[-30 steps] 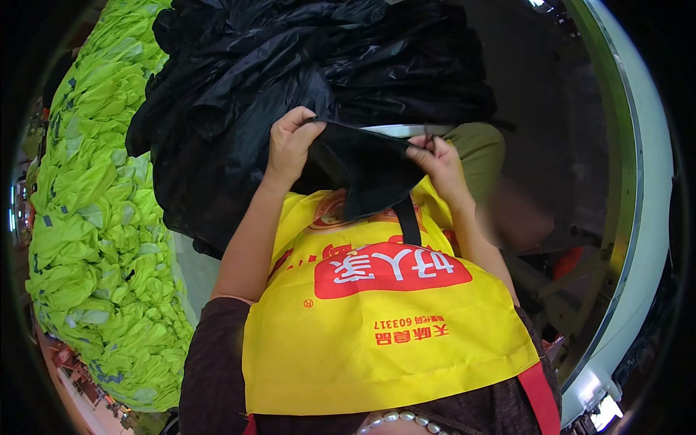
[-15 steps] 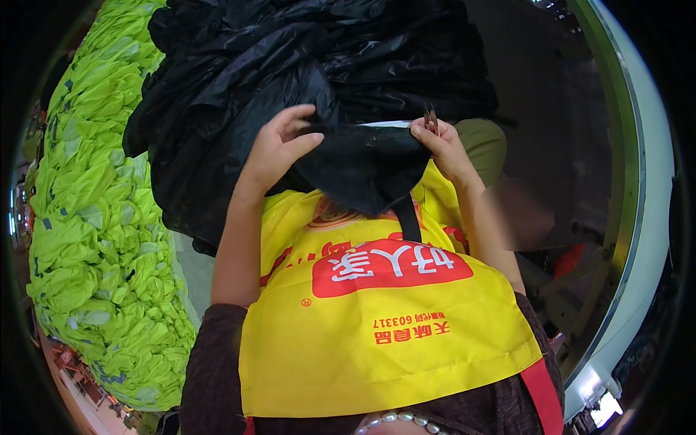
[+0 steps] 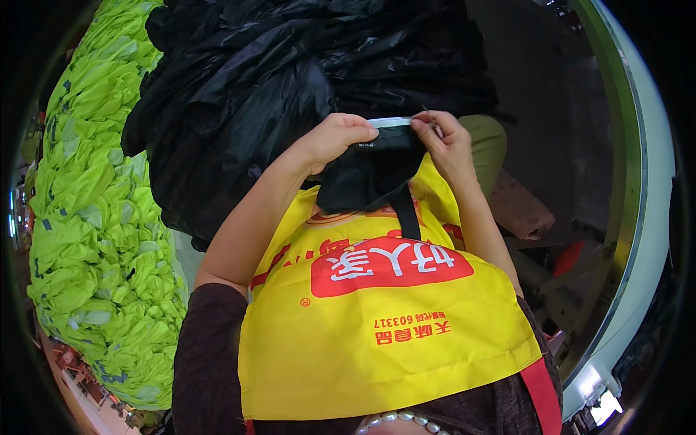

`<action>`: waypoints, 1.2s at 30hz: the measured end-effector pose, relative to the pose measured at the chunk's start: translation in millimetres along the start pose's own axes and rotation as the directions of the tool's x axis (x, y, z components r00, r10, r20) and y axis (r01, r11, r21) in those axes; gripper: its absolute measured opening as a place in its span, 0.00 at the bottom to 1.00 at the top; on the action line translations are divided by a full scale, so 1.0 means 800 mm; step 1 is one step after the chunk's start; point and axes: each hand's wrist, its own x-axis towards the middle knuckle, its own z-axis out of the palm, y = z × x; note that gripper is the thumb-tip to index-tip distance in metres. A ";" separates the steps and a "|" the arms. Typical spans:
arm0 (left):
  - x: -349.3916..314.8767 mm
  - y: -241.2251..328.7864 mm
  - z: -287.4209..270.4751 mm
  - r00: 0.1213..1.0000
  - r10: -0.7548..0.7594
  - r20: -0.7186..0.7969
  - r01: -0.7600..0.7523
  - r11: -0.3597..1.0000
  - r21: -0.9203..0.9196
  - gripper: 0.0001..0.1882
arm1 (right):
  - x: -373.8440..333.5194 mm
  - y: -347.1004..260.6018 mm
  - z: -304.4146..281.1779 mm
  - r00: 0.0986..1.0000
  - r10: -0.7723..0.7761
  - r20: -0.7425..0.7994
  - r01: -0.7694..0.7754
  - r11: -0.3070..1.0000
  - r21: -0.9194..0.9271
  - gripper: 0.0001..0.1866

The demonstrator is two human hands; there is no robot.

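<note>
A small black garment piece [image 3: 370,174] hangs over my lap, a white strip [image 3: 391,122] running along its top edge. Thumb and fingers of my left hand [image 3: 337,139] pinch that edge at the strip's left end. At the other end, my right hand [image 3: 447,141] grips the same edge between thumb and bent fingers. A thin dark tool, probably thread snips, sits within the right hand and is mostly hidden. The edge is stretched between both hands. A black strap [image 3: 408,217] trails down from the piece onto my yellow apron [image 3: 384,370].
Beyond my hands lies a large heap of black fabric [image 3: 254,87]. On the left rises a long pile of bright yellow-green garments [image 3: 101,246]. A pale curved table edge [image 3: 656,181] runs down the right side. A reddish block-like object [image 3: 522,206] lies beside my right forearm.
My left hand, apart from the edge before, has moved right and closed on it. The right hand has stayed nearly in place, and its tool now shows less.
</note>
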 end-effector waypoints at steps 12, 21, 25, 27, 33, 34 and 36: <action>-0.003 -0.002 0.005 0.999 0.036 0.028 -0.033 0.996 -0.085 0.08 | -0.011 -0.041 -0.009 0.947 -0.048 0.316 0.096 0.985 -0.140 0.10; -0.005 -0.009 0.001 0.997 -0.013 0.072 0.029 0.973 -0.228 0.07 | -0.036 -0.091 0.001 0.866 -0.078 0.495 0.027 0.994 0.110 0.07; -0.014 -0.006 0.004 0.990 -0.067 -0.127 0.039 0.977 -0.210 0.07 | -0.035 -0.105 -0.019 0.600 -0.111 0.792 0.194 0.981 -0.009 0.15; -0.009 -0.014 -0.001 0.989 -0.058 -0.133 0.024 0.970 -0.243 0.07 | -0.032 -0.111 -0.032 0.650 -0.091 0.754 0.110 0.994 0.026 0.17; -0.005 -0.016 -0.003 0.988 -0.126 -0.091 0.082 0.920 -0.383 0.07 | -0.019 -0.045 -0.029 0.902 -0.255 0.349 0.372 0.869 -0.326 0.13; -0.004 -0.016 -0.003 0.989 -0.122 -0.086 0.080 0.920 -0.385 0.07 | -0.017 -0.044 -0.028 0.897 -0.270 0.350 0.390 0.855 -0.342 0.13; -0.003 -0.018 -0.003 0.990 -0.114 -0.079 0.075 0.919 -0.386 0.07 | -0.014 -0.042 -0.024 0.886 -0.301 0.352 0.427 0.825 -0.369 0.13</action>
